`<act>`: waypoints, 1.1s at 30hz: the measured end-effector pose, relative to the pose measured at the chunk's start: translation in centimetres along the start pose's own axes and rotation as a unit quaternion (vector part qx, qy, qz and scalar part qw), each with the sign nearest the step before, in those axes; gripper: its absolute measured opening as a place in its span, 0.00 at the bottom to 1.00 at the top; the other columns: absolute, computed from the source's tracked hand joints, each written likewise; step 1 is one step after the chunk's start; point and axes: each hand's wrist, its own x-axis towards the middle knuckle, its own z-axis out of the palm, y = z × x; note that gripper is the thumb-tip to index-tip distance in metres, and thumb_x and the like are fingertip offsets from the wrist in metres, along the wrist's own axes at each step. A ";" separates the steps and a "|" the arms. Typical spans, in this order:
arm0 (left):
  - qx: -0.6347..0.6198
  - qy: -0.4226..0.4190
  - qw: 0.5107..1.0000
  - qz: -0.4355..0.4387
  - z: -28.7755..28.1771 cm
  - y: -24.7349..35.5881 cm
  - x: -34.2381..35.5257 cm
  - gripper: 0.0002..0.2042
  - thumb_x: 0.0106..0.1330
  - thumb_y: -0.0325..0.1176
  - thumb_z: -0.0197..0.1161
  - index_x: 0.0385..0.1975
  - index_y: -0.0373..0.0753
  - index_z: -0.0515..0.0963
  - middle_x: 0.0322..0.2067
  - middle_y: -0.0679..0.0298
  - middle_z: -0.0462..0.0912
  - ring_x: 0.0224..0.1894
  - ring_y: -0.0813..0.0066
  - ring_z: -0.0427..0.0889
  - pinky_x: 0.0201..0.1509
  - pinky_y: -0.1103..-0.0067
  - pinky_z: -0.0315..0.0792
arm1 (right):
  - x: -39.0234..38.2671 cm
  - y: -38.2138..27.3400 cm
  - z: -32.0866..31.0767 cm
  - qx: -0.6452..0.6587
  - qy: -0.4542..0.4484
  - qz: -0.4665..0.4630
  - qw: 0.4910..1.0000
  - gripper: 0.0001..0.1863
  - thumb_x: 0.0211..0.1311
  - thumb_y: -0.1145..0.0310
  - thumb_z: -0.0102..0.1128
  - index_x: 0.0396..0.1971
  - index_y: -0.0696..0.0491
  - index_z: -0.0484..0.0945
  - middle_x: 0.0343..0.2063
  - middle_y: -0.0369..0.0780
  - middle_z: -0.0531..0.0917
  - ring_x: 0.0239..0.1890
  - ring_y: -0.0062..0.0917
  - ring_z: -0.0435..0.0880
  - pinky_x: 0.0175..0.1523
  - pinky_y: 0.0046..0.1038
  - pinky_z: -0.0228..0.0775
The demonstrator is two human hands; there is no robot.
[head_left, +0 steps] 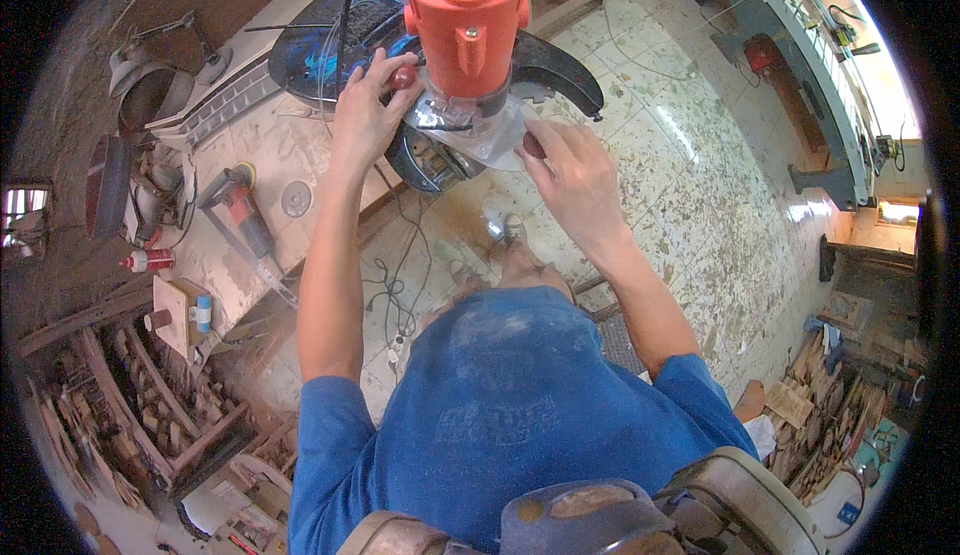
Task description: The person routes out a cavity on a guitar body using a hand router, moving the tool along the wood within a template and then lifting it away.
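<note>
An orange-red router (463, 35) with a clear plastic guard (475, 135) stands at the top middle, over a curved black piece with blue markings (310, 55). My left hand (370, 110) has its fingers round the router's left red knob (403, 76). On the other side, my right hand (570, 175) grips a darker reddish knob (530, 145), mostly hidden by the fingers. The router's underside and whatever its bit touches are hidden from view.
A cluttered bench (330, 160) at left holds a power tool (240, 210), a bottle (148, 260) and a lamp (210, 55). Cables (390, 295) lie on the tiled floor. A grey machine (800, 85) stands at right; wood offcuts (140, 405) are piled at lower left and right.
</note>
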 end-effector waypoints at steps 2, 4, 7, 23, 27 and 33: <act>-0.002 -0.002 1.000 0.000 0.1 0.2 0.0 0.21 0.72 0.43 0.71 0.62 0.45 0.84 0.57 0.49 0.89 0.79 0.53 0.69 0.84 0.54 0.56 | 0.0 0.3 0.2 0.004 -0.001 0.000 1.000 0.19 0.62 0.69 0.74 0.52 0.57 0.83 0.41 0.44 0.87 0.44 0.40 0.85 0.49 0.40 0.80; -0.011 -0.005 1.000 0.016 0.3 0.3 -0.1 0.21 0.72 0.44 0.71 0.63 0.46 0.84 0.57 0.50 0.89 0.80 0.54 0.67 0.85 0.54 0.53 | 0.0 0.7 0.0 0.001 0.009 -0.007 1.000 0.19 0.62 0.69 0.74 0.52 0.57 0.83 0.42 0.44 0.87 0.44 0.40 0.85 0.49 0.40 0.80; 0.000 0.009 1.000 0.021 0.8 0.7 -0.1 0.21 0.73 0.44 0.71 0.63 0.47 0.84 0.57 0.53 0.90 0.81 0.55 0.66 0.85 0.52 0.50 | 0.1 0.8 -0.6 -0.006 0.008 0.004 1.000 0.18 0.62 0.70 0.76 0.50 0.57 0.85 0.43 0.43 0.89 0.44 0.39 0.87 0.49 0.38 0.81; -0.024 -0.015 0.999 0.031 0.4 -0.1 0.2 0.22 0.72 0.43 0.72 0.64 0.46 0.83 0.53 0.52 0.91 0.81 0.54 0.66 0.84 0.52 0.53 | -0.2 0.0 -0.7 0.001 0.009 0.008 1.000 0.19 0.62 0.69 0.75 0.52 0.56 0.84 0.41 0.43 0.86 0.44 0.40 0.85 0.49 0.41 0.81; -0.027 -0.003 0.999 0.031 0.6 -0.1 0.2 0.22 0.72 0.43 0.72 0.64 0.46 0.83 0.51 0.52 0.92 0.81 0.54 0.66 0.84 0.51 0.53 | 0.0 0.6 -0.4 0.002 0.009 0.008 1.000 0.19 0.62 0.69 0.75 0.52 0.56 0.84 0.41 0.44 0.86 0.44 0.40 0.85 0.49 0.40 0.80; 0.013 0.011 0.999 0.038 1.5 0.4 0.2 0.22 0.72 0.44 0.72 0.64 0.48 0.83 0.53 0.54 0.91 0.80 0.54 0.67 0.84 0.51 0.53 | -0.1 2.2 -0.7 0.017 0.006 0.011 1.000 0.19 0.62 0.69 0.75 0.52 0.55 0.84 0.41 0.44 0.86 0.45 0.40 0.85 0.50 0.40 0.80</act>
